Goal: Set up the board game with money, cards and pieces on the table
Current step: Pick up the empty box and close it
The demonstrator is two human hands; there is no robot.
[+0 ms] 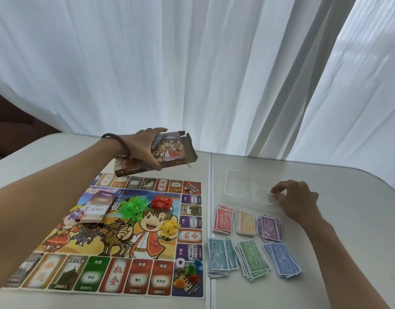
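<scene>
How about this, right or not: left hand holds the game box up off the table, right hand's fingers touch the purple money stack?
One point is wrong: the head view shows the fingers of the right hand touching the clear plastic tray, not the purple stack. The left hand does hold the game box up off the table.
</scene>
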